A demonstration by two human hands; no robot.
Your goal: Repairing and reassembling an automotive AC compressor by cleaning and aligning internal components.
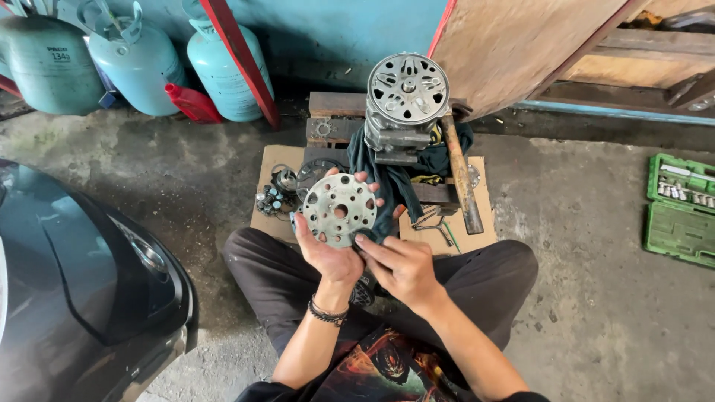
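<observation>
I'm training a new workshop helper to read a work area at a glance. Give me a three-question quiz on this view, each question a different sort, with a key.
1. True or false: the left hand holds the round perforated metal disc upright in front of the person.
2. Multiple choice: the wooden-handled hammer lies A) on the green socket set case, B) on the cardboard beside the compressor, C) against the gas cylinders.
3. Short answer: what does the right hand touch?

Key
1. True.
2. B; it lies on the cardboard, right of the compressor that sits on a dark cloth.
3. The disc's lower edge, with its fingertips.
</observation>
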